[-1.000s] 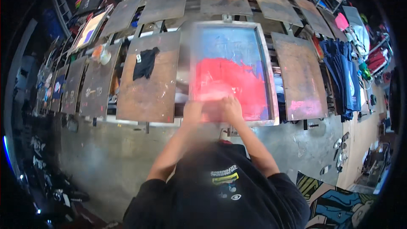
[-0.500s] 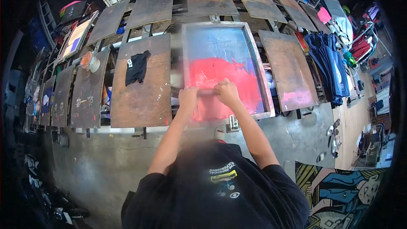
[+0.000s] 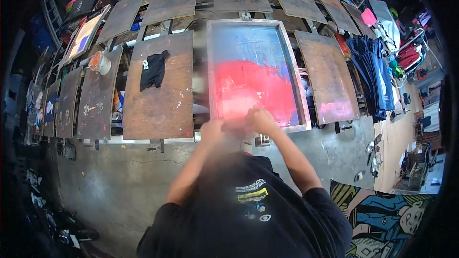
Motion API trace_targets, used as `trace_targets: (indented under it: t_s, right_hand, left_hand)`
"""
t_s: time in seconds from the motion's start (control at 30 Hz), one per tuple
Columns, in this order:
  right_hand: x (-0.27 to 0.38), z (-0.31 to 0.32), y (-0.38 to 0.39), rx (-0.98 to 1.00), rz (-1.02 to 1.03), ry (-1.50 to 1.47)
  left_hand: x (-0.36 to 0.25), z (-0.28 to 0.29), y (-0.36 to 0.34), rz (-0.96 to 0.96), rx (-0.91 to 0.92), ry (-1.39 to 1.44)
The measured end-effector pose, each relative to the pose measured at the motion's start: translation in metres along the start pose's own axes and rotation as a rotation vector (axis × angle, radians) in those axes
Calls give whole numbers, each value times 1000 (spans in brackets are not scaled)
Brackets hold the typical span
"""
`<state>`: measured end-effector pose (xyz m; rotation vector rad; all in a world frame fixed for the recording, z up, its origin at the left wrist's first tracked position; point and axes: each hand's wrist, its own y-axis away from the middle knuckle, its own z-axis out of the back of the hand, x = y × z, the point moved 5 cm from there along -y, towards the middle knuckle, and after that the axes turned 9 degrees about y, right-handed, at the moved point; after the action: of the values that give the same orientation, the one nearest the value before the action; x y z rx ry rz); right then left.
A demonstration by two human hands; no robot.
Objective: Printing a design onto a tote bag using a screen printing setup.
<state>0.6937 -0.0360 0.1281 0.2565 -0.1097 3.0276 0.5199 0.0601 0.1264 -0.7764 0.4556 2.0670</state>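
In front of me lies a screen printing frame (image 3: 290, 62) with a wooden border and a bluish mesh. Bright red ink (image 3: 251, 79) covers its middle and near part. At the near edge of the frame, both hands grip a squeegee (image 3: 235, 125), which is blurred and partly hidden by my fingers. My left hand (image 3: 212, 134) is closed round its left end. Closed round the right end is my right hand (image 3: 264, 121). A metal clamp (image 3: 262, 139) sits at the frame's near side, close to my right wrist.
On the wooden board (image 3: 160, 110) to the left lies a small black garment (image 3: 154, 69). An ink-stained bucket (image 3: 99, 63) stands on a board further left. Another board (image 3: 330, 81) flanks the frame on the right, with dark blue garments (image 3: 370, 76) hanging beyond it.
Both hands have drawn the squeegee toward me, from the inked middle to the near edge of the frame. The view has shifted slightly.
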Motion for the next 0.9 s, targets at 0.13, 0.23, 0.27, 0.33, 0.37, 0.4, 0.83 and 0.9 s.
trace_targets:
  t_s: [0.13, 0.23, 0.27, 0.33, 0.37, 0.4, 0.83, 0.9]
  right_hand:
    - [-29, 10, -53, -27, 35, 9]
    - [-30, 6, -60, -184, -1, 37]
    - [-32, 6, -60, -261, -33, 26]
    - [-24, -10, -43, -211, -75, 73]
    - [-18, -20, -31, -163, -112, 123]
    - [-5, -14, -17, -203, -99, 98]
    - [-23, 6, -29, 153, 24, -157]
    - [-46, -13, -49, 252, 104, -184]
  left_hand:
    - [-1, 27, -61, 95, 49, -3]
    - [1, 30, -80, -96, -177, -141]
    - [4, 23, -81, -58, -139, -151]
    - [10, 9, -65, -61, -161, -73]
    - [15, 1, -54, -65, -189, 6]
    - [18, -5, -44, -24, -168, 9]
    - [20, 10, -46, -30, 99, 19]
    - [23, 15, -70, 17, 173, -85]
